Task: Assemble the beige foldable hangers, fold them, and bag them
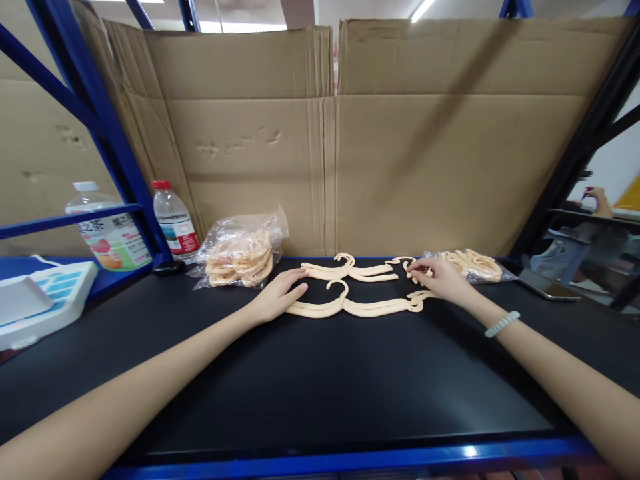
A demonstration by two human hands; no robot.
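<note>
Hanger [357,307], cream plastic, lies flat under both hands.

2 hangers [357,307] mid-table [320,387]; bags [243,252] L & R; bottles [174,220] far L.

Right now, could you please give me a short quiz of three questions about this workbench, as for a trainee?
1. True or false: the left hand rests on the nearer hanger.
2. How many hangers lie loose on the black bench?
3. The bottle with the red cap stands: A) left of the bag of hangers; B) right of it.

Key: 1 true; 2 two, the farther hanger included; 3 A.
</note>
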